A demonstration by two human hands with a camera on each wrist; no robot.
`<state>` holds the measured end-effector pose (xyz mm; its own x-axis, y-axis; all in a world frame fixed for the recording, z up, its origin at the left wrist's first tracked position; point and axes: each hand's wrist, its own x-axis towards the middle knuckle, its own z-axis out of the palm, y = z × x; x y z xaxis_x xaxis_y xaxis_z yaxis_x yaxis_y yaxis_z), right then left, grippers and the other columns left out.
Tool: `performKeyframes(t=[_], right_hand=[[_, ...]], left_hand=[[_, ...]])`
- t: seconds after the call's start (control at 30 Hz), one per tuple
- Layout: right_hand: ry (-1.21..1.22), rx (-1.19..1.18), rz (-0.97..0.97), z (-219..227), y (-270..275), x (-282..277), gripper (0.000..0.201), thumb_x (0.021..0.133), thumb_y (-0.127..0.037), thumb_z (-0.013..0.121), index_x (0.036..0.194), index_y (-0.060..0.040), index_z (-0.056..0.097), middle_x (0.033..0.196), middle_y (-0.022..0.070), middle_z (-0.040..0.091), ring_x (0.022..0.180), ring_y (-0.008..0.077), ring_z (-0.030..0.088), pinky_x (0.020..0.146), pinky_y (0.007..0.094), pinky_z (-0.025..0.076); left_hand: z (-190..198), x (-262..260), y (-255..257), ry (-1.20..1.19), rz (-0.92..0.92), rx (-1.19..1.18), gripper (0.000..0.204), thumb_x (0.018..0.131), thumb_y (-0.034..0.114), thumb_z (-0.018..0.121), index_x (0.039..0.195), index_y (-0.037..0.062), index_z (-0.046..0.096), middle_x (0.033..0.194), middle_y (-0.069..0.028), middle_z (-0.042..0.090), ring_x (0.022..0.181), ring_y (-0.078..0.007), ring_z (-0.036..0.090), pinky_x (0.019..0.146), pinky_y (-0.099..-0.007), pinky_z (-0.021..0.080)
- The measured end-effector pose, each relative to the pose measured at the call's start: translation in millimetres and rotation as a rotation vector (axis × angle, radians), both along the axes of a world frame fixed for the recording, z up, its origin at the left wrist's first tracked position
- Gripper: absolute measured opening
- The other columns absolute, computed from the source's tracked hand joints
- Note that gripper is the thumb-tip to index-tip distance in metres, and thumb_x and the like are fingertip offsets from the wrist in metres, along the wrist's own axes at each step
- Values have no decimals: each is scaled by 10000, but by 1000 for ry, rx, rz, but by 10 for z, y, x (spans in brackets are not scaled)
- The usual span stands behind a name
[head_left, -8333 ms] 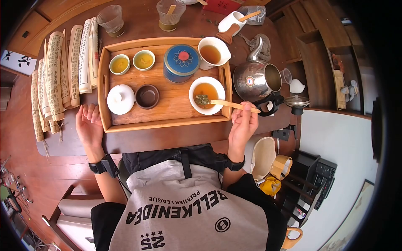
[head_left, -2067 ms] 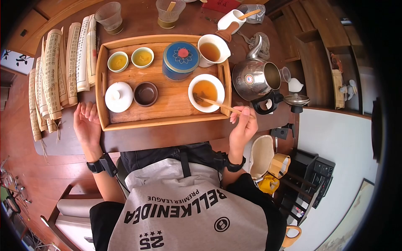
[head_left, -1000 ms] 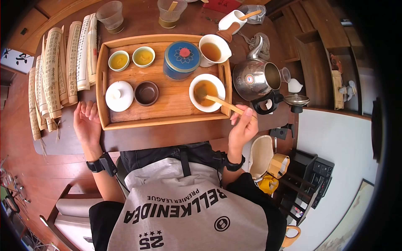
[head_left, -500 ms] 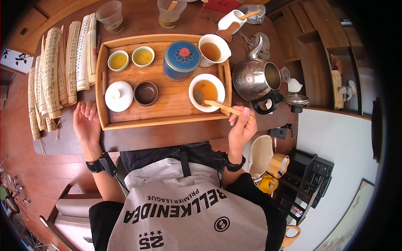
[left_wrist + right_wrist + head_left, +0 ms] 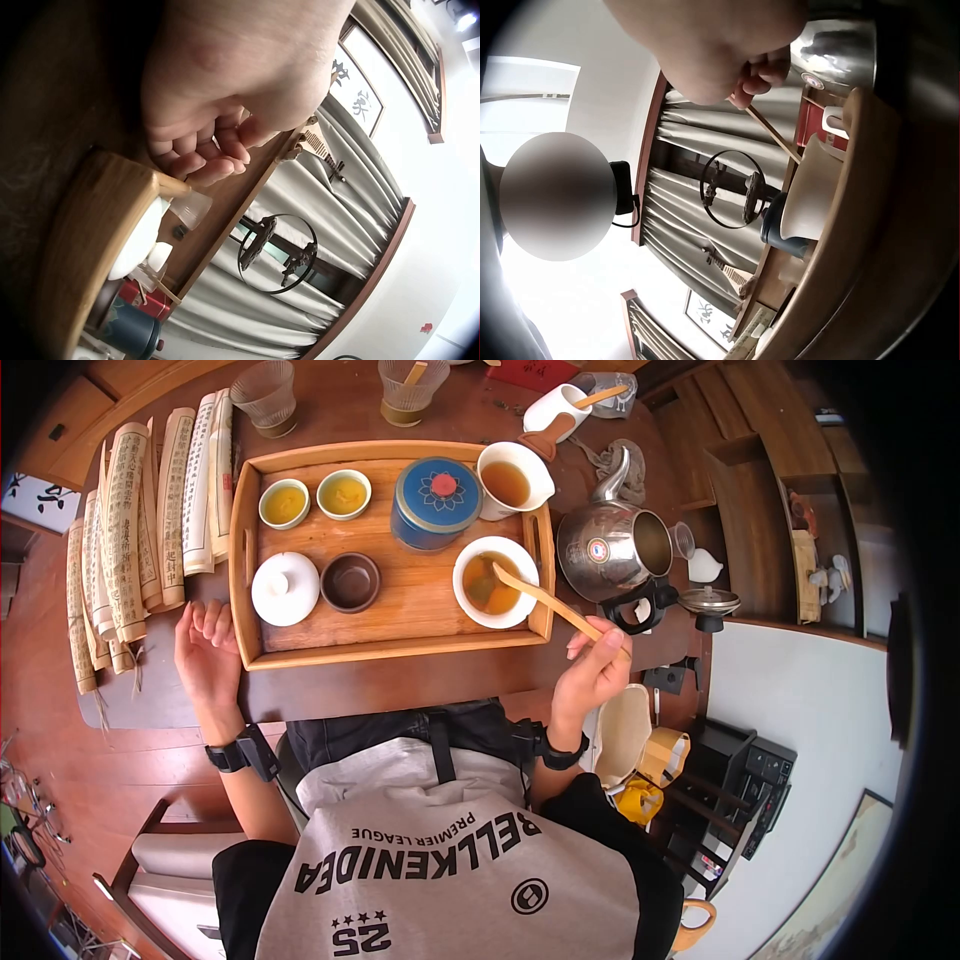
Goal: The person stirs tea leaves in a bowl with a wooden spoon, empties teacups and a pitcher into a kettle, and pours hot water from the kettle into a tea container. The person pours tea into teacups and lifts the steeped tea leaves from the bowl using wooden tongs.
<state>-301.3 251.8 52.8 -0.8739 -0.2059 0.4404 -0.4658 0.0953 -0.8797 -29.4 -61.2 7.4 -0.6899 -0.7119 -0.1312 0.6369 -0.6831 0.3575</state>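
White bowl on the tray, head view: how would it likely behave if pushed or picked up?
Pushed, the white bowl would probably slosh, as amber liquid lies in it. Its smooth wall looks ceramic, so it is likely rigid and breakable. The raised rim of the tray might stop a slide.

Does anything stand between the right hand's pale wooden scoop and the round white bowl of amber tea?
Nothing visible does. The scoop, held in the right hand, passes above the brown wooden tray's rim, and its far end is over the bowl.
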Motion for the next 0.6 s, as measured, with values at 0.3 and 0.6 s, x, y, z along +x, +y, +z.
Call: performKeyframes(t=[0.3, 0.6], right_hand=[[-49, 48, 63, -123, -57, -50, 359, 1095, -240, 429, 996, 39, 633, 696, 39, 563, 600, 75, 485, 559, 212, 377], [-215, -14, 77, -126, -83, -42, 377, 1095, -271, 436, 959, 23, 629, 672, 22, 551, 568, 57, 460, 536, 194, 351]], left_hand=[[12, 0, 10, -10, -4, -9, 258, 1058, 160, 430, 811, 94, 402, 751, 2, 345, 669, -112, 363, 668, -271, 352], [-5, 2, 1, -10, -6, -15, 252, 1057, 157, 433, 815, 95, 406, 748, 4, 344, 667, -112, 362, 670, -274, 353]])
